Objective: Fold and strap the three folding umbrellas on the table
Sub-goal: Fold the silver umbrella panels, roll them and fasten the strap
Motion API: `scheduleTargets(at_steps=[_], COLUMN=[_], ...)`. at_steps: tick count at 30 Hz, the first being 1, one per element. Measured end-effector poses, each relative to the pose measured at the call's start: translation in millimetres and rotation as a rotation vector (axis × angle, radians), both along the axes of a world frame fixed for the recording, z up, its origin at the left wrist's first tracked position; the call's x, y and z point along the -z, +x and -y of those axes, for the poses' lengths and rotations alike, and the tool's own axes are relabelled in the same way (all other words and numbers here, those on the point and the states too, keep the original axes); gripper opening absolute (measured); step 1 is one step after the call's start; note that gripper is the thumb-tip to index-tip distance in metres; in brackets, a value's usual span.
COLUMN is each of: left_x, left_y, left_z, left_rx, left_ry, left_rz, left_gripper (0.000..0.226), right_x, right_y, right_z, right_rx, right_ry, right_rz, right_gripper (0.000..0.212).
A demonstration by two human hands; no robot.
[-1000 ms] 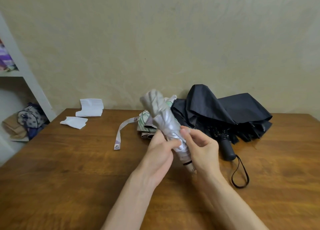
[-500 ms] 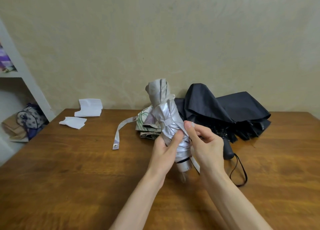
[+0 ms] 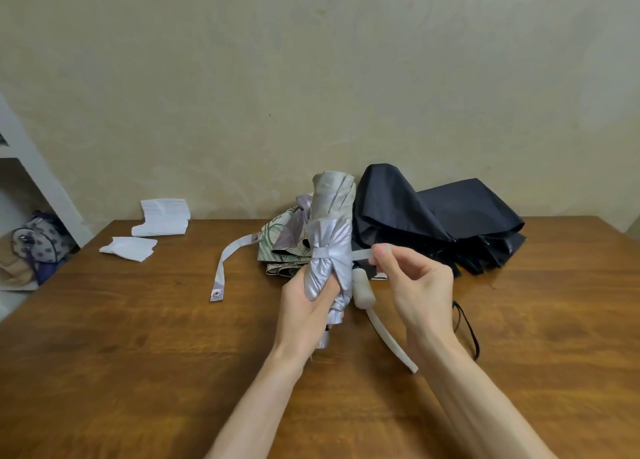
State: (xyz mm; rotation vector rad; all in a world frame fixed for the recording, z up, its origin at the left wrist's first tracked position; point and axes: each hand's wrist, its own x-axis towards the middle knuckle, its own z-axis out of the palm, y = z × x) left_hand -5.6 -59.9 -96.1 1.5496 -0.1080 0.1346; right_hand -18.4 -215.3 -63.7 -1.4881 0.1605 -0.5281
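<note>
A rolled silver umbrella [image 3: 330, 223] stands upright above the wooden table [image 3: 138, 337]. My left hand [image 3: 306, 306] grips its lower part. Its strap [image 3: 360, 253] circles the middle of the roll and runs out to the right, where my right hand [image 3: 415, 282] pinches its end between thumb and fingers. Behind lies a floral patterned umbrella [image 3: 284, 242], loosely folded, with its pale strap [image 3: 225, 268] trailing left on the table. A black umbrella [image 3: 440, 216] lies rumpled at the back right, its handle hidden behind my right hand and its wrist cord [image 3: 467, 330] showing.
White folded papers [image 3: 162, 216] and another small stack [image 3: 128, 247] lie at the table's back left. A white shelf [image 3: 31, 168] with a spotted bag [image 3: 38, 240] stands left of the table. A beige wall runs behind.
The silver umbrella has been turned more upright. My right hand has pulled the strap around the roll and out to the right.
</note>
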Motion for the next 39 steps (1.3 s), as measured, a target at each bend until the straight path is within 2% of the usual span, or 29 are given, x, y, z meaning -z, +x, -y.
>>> scheduleTargets(at_steps=[4, 7, 9, 12, 15, 18, 20, 23, 27, 35, 37, 39], left_x=[3.1, 1.8, 2.7, -3.1, -9.8, -12.2, -19.5, -25.8, -26.9, -17.8, -16.4, -15.1], left_y=[2.5, 4.1, 5.1, -2.9, -14.3, -17.5, -16.1, -12.4, -13.6, -10.1, -11.0, -10.4], left_z=[0.7, 5.8, 8.8, 15.3, 18.1, 14.5, 12.3, 6.0, 2.4, 2.4, 4.2, 5.2], left_rx=[-0.020, -0.061, -0.128, -0.221, -0.206, -0.006, 0.138, 0.145, 0.201, 0.254, 0.270, 0.230], left_ry=[0.013, 0.082, 0.252, 0.522, 0.640, 0.475, 0.334, 0.152, -0.056, -0.147, -0.164, -0.138], left_rz=[-0.039, -0.018, 0.031, 0.087, 0.173, 0.184, 0.161, 0.221, 0.076, -0.027, -0.050, -0.032], left_gripper=[0.018, 0.011, 0.006, 0.024, 0.046, 0.071, 0.061, 0.044, 0.047, 0.046, 0.041, 0.035], right_x=[-5.0, -6.3, -6.9, -6.6, -4.1, -6.6, -8.9, -10.3, -11.5, -13.9, -10.1, -4.7], right_y=[0.1, -6.4, -10.1, -10.0, -9.2, -8.2, -8.3, -8.9, -8.9, -7.4, -5.5, -4.1], right_z=[11.7, 5.1, -1.6, -12.0, -20.1, -16.9, -10.8, -2.9, -2.2, -0.8, 2.3, 4.5], right_rx=[0.041, -0.001, -0.044, -0.116, -0.166, -0.172, -0.176, -0.205, -0.307, -0.360, -0.317, -0.222], right_ry=[0.032, -0.012, -0.039, -0.090, -0.133, -0.067, 0.001, 0.089, 0.261, 0.388, 0.328, 0.135], right_rz=[0.019, 0.032, 0.060, 0.059, 0.050, 0.059, 0.080, 0.080, 0.014, -0.043, -0.054, -0.063], right_gripper=[0.009, 0.010, 0.010, 0.008, 0.006, 0.007, 0.010, 0.014, 0.019, 0.024, 0.024, 0.021])
